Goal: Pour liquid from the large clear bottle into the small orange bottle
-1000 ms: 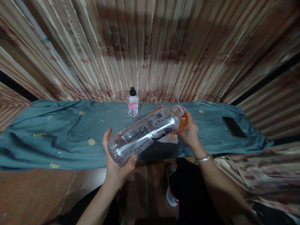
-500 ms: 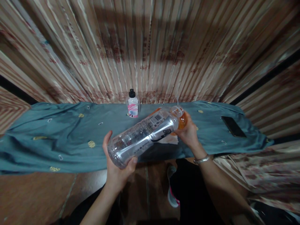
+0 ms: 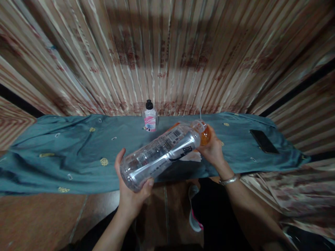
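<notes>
A large clear plastic bottle (image 3: 159, 150) with a silvery label lies tilted across the view, its neck up to the right. My left hand (image 3: 133, 195) grips it round the base, the thumb along its lower side. At the neck end, my right hand (image 3: 211, 148) is wrapped round a rounded, see-through orange container (image 3: 205, 135). The bottle's neck overlaps this container; whether they touch I cannot tell. Partly hidden beneath the bottle lies a white, tissue-like piece (image 3: 193, 157) with some orange beside it. Behind the bottle stands a small pump-top bottle (image 3: 150, 120) with a black cap and pink label.
Green-blue patterned cloth (image 3: 78, 146) covers the narrow table. A black phone (image 3: 263, 141) lies at the right. Pleated curtains (image 3: 167, 59) hang close behind and at the sides. Below the front edge are the tiled floor (image 3: 42, 216) and a shoe (image 3: 195, 212).
The view has shifted slightly, so the table and its things sit a little further right. Both hands keep their hold, and the large bottle stays tilted much as before.
</notes>
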Available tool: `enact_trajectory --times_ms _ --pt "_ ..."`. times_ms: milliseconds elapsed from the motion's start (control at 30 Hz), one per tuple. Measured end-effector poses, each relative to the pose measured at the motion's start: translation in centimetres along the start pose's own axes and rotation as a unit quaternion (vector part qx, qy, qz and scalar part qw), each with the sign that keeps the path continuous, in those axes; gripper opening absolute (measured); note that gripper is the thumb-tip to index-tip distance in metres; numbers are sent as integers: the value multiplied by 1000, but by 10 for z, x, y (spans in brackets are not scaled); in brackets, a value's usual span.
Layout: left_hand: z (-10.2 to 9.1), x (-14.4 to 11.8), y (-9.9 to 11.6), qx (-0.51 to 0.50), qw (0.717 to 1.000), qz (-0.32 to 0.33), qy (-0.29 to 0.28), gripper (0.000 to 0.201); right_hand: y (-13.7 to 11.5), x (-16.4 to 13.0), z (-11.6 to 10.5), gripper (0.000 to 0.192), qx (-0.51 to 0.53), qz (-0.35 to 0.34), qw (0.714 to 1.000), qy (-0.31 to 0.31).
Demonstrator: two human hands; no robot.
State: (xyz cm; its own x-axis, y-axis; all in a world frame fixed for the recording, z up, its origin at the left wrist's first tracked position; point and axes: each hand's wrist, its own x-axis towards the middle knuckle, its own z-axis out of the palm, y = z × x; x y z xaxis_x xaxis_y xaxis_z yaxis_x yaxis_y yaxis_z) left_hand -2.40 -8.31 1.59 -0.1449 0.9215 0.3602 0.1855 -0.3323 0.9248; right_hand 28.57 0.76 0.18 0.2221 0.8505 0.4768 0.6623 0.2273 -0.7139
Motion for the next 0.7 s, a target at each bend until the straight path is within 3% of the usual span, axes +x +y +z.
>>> enact_trajectory --times_ms 367,500,700 --pt "6 -1 1 -1 998 -11 59 106 -2 0 2 88 -9 -6 1000 4" --pt "-2 -4 -5 -2 1000 -22 0 108 -3 -2 3 89 -6 -3 1000 2" --pt "-6 -4 -2 -4 1000 -28 5 108 -4 -3 5 86 8 -19 1000 4"
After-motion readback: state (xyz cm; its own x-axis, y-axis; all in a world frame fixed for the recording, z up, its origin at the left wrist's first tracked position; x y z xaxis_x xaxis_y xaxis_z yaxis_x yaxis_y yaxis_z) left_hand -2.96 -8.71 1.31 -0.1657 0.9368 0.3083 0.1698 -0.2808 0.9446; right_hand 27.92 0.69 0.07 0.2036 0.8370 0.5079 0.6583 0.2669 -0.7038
